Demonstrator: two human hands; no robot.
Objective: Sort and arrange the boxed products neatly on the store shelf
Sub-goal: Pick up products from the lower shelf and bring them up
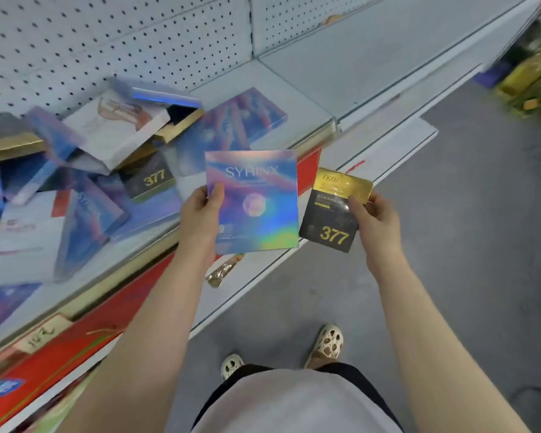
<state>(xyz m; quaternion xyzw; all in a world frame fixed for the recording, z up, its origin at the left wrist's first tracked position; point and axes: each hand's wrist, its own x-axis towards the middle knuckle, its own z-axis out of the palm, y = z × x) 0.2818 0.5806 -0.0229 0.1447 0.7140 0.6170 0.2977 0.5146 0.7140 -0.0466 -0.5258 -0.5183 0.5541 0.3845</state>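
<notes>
The holographic SYHINX box [252, 201] is held up in front of the shelf's front edge, face toward the camera. It looks thin, flat and light, a stiff card carton with a glossy foil skin that is likely slippery; its corners would dent easily, so gripping an edge with the thumb on the face and fingers behind suits it. The left hand [202, 210] holds it just so at its left edge. The right hand [374, 220] pinches a smaller black-and-gold 377 box [334, 210] at its right side, thumb on the front; it looks equally light.

On the shelf [294, 98], toward its left end, lies a jumbled pile of boxes [85, 170], tilted and overlapping against the pegboard back [107, 42]. The shelf's right stretch offers room for neat rows.
</notes>
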